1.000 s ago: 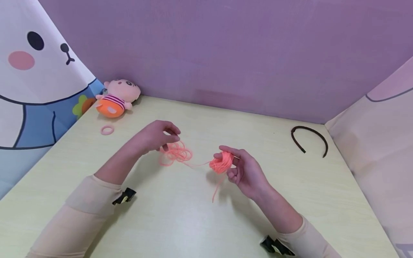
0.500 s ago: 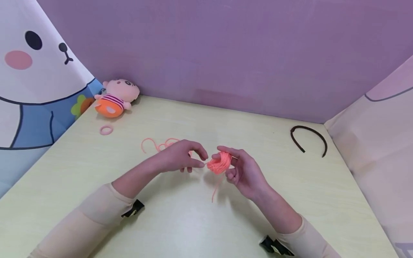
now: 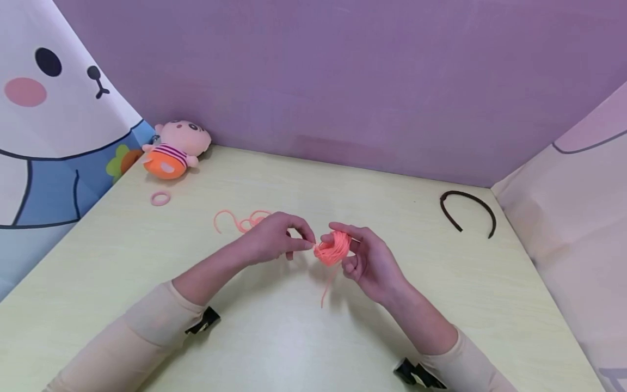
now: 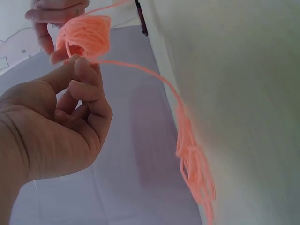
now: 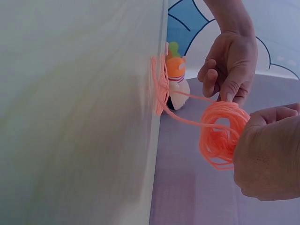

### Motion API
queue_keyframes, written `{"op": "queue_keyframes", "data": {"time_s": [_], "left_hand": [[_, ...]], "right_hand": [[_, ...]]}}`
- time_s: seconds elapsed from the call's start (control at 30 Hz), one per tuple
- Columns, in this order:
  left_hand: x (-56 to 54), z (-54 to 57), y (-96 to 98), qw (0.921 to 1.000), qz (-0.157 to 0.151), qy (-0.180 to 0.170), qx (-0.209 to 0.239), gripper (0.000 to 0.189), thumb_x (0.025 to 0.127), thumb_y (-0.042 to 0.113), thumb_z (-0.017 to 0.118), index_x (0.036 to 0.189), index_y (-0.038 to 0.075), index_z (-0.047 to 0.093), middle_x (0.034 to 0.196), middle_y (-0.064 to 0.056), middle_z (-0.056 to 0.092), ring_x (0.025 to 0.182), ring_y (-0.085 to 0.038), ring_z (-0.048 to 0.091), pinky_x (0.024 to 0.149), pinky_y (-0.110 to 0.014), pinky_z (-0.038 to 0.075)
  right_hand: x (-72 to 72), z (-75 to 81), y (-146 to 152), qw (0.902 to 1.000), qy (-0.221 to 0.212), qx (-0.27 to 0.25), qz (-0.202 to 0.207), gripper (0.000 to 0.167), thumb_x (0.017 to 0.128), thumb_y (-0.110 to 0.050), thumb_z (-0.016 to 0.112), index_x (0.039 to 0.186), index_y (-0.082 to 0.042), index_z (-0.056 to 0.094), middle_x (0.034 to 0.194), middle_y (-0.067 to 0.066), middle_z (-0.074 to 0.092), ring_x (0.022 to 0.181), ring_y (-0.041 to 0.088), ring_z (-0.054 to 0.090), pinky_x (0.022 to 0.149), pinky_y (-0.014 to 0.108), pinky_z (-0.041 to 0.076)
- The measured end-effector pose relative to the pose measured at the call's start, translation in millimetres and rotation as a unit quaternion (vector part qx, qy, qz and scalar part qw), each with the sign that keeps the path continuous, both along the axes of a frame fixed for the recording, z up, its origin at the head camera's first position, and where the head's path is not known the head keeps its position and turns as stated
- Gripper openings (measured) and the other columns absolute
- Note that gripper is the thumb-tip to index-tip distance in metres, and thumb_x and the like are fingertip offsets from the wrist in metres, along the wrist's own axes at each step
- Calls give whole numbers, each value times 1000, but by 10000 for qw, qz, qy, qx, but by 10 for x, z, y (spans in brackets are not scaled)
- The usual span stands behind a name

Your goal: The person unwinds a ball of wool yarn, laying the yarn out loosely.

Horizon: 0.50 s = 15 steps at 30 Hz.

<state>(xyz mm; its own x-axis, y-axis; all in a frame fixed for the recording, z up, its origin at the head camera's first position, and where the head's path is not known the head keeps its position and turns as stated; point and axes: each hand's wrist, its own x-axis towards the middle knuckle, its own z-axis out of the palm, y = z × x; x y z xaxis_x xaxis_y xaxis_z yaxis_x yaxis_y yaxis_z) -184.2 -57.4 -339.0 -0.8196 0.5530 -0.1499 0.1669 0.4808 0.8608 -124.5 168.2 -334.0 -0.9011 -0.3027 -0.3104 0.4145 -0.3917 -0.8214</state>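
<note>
My right hand (image 3: 377, 267) holds a bundle of coral yarn (image 3: 334, 249), wound around its fingers, above the middle of the table. A short tail of yarn hangs below the bundle. Right at the bundle's left side, my left hand (image 3: 275, 235) pinches the yarn strand (image 4: 140, 68) between thumb and forefinger. That strand runs back to a loose heap of coral yarn (image 3: 249, 220) lying on the table, partly hidden behind the left hand in the head view. In the right wrist view the wound yarn (image 5: 220, 117) shows as a ring of many turns with a gap in its middle.
A plush toy (image 3: 177, 148) with an orange bottom sits in the back left corner, and a pink ring (image 3: 160, 198) lies in front of it. At the right lies a dark headband (image 3: 470, 197). A purple wall (image 3: 343, 81) closes off the table's back.
My left hand has moved right, from over the loose yarn heap to the bundle, its fingertips now together on the strand. The loose heap has shifted left. My right hand has barely moved.
</note>
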Motion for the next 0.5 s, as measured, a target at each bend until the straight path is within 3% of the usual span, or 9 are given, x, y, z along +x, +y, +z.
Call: {"op": "queue_keyframes", "data": {"time_s": [0.13, 0.27, 0.5], "left_hand": [[-58, 39, -75, 9998, 206, 25, -1, 7, 95, 16, 72, 101, 13, 73, 96, -4, 68, 70, -40, 65, 49, -28, 41], [-132, 59, -159, 9988, 462, 171, 2, 6, 96, 15, 70, 101, 11, 71, 99, -7, 68, 65, -32, 65, 49, -29, 44], [-234, 109, -266, 9950, 869, 467, 120, 5, 97, 14, 70, 98, 10, 69, 102, -11, 68, 64, -25, 67, 62, -39, 55]], "right_hand": [[-5, 2, 4, 10000, -17, 24, -60, 42, 107, -25, 41, 143, -6, 51, 108, 5, 73, 50, 8, 49, 50, 18, 39], [-6, 0, 8, 10000, -6, 13, -87, 41, 107, -25, 41, 141, -5, 53, 108, 5, 74, 49, 9, 49, 50, 19, 38], [1, 1, 12, 9999, -19, 24, -139, 39, 107, -23, 41, 138, -5, 57, 106, 5, 73, 48, 10, 48, 49, 19, 37]]}}
